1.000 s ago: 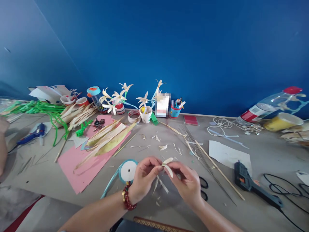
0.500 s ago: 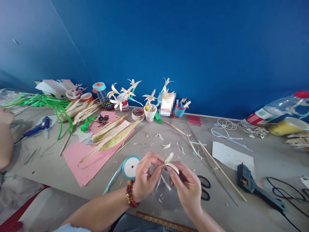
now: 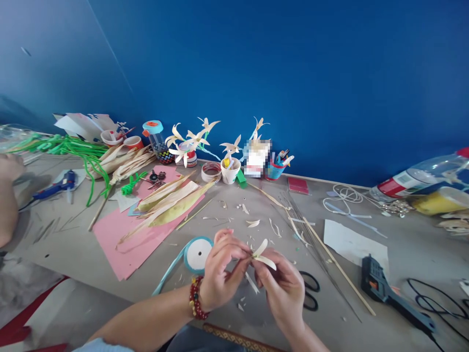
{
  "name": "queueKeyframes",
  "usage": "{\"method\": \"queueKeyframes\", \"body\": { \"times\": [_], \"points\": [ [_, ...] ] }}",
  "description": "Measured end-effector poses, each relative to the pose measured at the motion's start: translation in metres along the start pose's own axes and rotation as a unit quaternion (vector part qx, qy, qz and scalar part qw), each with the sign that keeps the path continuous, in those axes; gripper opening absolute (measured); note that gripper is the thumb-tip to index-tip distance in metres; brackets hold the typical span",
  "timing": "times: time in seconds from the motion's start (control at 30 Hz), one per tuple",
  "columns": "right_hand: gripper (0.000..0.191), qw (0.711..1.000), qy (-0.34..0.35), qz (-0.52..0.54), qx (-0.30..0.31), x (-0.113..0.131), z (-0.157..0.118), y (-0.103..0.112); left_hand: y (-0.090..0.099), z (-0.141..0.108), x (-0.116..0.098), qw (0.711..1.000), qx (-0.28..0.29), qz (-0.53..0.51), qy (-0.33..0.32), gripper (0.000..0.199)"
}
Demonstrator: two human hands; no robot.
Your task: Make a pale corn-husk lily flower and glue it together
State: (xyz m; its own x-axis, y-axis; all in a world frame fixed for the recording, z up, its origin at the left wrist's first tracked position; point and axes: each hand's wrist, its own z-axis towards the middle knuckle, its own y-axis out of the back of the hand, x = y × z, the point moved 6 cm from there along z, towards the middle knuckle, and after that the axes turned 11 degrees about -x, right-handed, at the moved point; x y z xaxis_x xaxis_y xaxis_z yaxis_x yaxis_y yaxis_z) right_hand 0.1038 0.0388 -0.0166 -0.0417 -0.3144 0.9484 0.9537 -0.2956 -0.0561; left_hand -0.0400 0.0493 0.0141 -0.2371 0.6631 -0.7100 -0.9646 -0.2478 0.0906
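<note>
Between my two hands is a small husk flower (image 3: 266, 262) with pale cream petals pointing up and right. My left hand (image 3: 224, 274), with a red beaded bracelet at the wrist, pinches the flower's base. The fingertips of my right hand (image 3: 285, 288) close on the same flower just below its petals. A narrow pale strip (image 3: 252, 283) shows under the fingers; whether it joins the flower I cannot tell. Left of my left hand lies a roll of light blue tape (image 3: 198, 254). Black scissor handles (image 3: 310, 291) stick out beside my right hand.
Pink paper (image 3: 120, 239) with corn husks (image 3: 172, 205) lies left. Finished flowers (image 3: 196, 139) stand along the blue wall. At right are wires, a thin stick (image 3: 339, 266), white paper (image 3: 357, 242) and a black glue gun (image 3: 388, 288). Another person's arm (image 3: 9, 200) rests far left.
The flower has turned slightly and shifted a little right and down in my fingers. My hands stay close together on it. The camera view has tilted slightly.
</note>
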Motion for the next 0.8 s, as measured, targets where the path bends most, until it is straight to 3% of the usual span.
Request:
{"method": "queueKeyframes", "body": {
  "times": [0.33, 0.8],
  "points": [
    [0.018, 1.0, 0.026, 0.001, 0.001, 0.007, 0.002, 0.0, -0.001, 0.003, -0.006, 1.0, 0.01, 0.008, -0.029, 0.016],
    [0.016, 0.999, 0.044, -0.001, -0.001, 0.011, 0.006, 0.001, -0.002, 0.003, -0.005, 1.0, 0.024, 0.008, -0.008, 0.011]
  ]
}}
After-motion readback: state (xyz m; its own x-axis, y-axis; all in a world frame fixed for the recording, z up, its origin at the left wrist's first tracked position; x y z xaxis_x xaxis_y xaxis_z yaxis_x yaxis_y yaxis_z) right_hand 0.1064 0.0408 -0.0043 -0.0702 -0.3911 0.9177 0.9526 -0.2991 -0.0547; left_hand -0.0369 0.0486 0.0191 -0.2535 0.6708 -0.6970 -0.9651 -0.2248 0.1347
